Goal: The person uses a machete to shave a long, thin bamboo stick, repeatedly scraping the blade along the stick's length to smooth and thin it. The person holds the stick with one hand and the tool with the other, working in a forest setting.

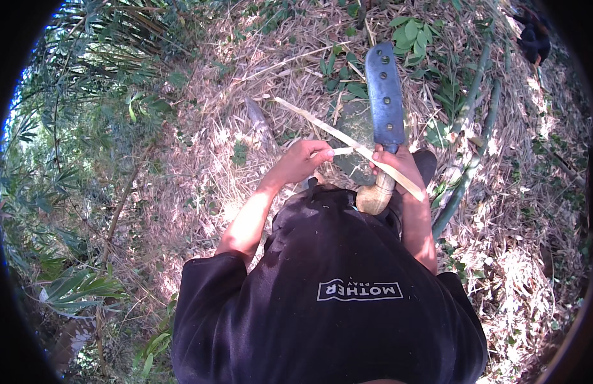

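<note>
My right hand (pixel 402 165) is closed round a machete (pixel 385 96), its dark broad blade with several round holes pointing away from me. The pale wooden handle's bulbous end (pixel 373 200) shows below that hand. Across the same hand, under the thumb, lies a long pale bamboo strip (pixel 316 120), slanting from far left to near right. My left hand (pixel 303 161) pinches the end of a short thin strip (pixel 343 152) that reaches right to the long one. Whether the two strips are joined, I cannot tell.
Dry leaf litter (pixel 200 128) covers the ground. Long green stems (pixel 469 173) lie along the right, and leafy plants (pixel 66 173) crowd the left. A flat grey-green stone-like patch (pixel 355 121) is beyond my hands. A dark bird-like shape (pixel 533 40) stands at the far right.
</note>
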Demonstrator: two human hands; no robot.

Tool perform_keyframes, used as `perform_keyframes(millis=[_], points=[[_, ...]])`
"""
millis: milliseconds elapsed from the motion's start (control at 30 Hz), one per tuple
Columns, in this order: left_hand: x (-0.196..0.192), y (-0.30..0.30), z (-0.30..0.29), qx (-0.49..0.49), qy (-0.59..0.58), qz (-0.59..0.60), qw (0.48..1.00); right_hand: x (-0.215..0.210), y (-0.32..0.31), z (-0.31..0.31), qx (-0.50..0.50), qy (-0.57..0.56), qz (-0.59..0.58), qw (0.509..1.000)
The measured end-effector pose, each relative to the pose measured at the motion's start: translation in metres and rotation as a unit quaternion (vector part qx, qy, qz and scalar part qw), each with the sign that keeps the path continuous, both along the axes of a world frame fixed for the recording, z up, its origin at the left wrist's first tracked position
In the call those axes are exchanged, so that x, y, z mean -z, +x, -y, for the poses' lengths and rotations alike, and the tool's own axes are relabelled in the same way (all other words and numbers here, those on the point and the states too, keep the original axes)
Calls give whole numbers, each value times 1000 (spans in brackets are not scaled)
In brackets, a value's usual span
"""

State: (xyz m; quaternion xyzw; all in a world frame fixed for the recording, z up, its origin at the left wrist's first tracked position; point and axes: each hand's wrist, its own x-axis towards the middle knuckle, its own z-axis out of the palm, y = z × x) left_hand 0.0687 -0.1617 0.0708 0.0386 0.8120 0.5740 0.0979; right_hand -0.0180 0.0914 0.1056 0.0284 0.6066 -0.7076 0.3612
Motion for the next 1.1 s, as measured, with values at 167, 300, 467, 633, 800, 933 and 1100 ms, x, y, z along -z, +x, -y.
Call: perform_keyframes(millis=[167, 300, 467, 633, 800, 933, 1100], points=[[3, 4, 4, -3, 4, 5, 1000, 5, -3, -3, -41, 24, -10, 999], [-10, 7, 16, 1, 20, 81, 996, 2, -3, -7, -75, 39, -16, 996], [12, 8, 27, 40, 13, 72, 997, -2, 0, -8, -115, 72, -46, 990], [29, 17, 59, -68, 13, 65, 995, -10, 4, -9, -99, 85, -55, 990], [8, 47, 165, -238, -179, 148, 943, 19, 0, -48, -103, 123, -37, 986], [51, 79, 208, -396, -567, 105, 714, 19, 9, -52, -24, 99, -30, 994], [63, 70, 159, -324, -470, 89, 816, -2, 10, -45, -17, 104, 3, 994]])
